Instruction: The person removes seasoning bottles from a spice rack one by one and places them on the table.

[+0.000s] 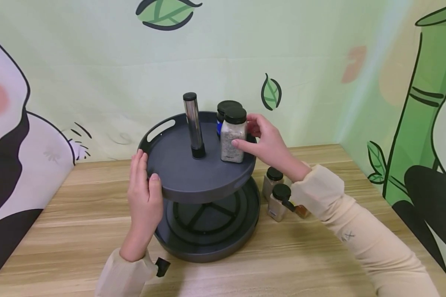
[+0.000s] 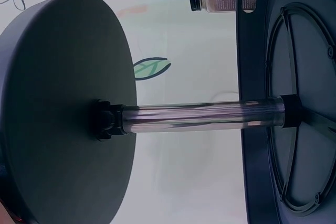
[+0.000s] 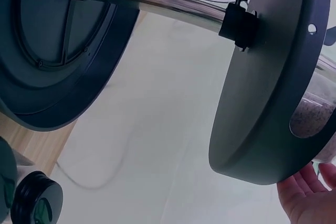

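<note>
A clear spice jar (image 1: 233, 142) with a black lid and pale speckled grains stands upright at the right side of the upper tray (image 1: 171, 177) of a dark two-tier turntable rack. My right hand (image 1: 269, 142) holds this jar from the right, thumb on its front and fingers round the far side. Behind it stands a second black-lidded jar (image 1: 219, 123) with a blue label, mostly hidden. On the left, my left hand (image 1: 145, 198) rests against the upper tray's outer wall with its fingers extended. The right wrist view shows the jar's grains (image 3: 307, 116) through the tray's handle slot.
A metal post (image 1: 194, 128) with a black cap rises from the upper tray. Below is the lower tray (image 1: 208, 255), on the wooden table (image 1: 304, 255). Several black-lidded jars (image 1: 276, 206) stand right of the rack, under my right forearm. A printed cloth (image 1: 301, 49) hangs behind.
</note>
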Motion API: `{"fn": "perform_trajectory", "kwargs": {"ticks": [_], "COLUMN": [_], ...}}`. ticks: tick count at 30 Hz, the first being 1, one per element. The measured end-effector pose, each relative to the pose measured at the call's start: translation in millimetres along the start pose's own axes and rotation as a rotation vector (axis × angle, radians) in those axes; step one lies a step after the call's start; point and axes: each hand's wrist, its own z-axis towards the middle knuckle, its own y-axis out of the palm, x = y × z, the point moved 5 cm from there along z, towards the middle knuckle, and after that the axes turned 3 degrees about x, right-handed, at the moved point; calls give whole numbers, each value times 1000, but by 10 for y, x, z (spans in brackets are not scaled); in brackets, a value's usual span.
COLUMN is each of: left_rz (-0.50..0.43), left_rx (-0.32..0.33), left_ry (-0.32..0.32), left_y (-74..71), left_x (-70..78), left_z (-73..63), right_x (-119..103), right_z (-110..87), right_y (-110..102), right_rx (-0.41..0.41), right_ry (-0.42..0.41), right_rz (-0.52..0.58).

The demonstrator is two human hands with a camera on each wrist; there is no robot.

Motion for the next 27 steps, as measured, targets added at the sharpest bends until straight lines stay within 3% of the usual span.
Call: {"fn": "perform_trajectory", "kwargs": {"ticks": [19, 27], "left_rz": [-23, 6], "left_rx": [15, 27], "left_ry": [5, -8], "left_y": [2, 7], "left_x": [8, -2], "left_z": [0, -3], "right_x": [-33, -59], "right_z": [22, 5], "right_y": [59, 102], "right_rx": [-23, -47], "right_ry": [30, -56], "right_rz": [17, -120]}}
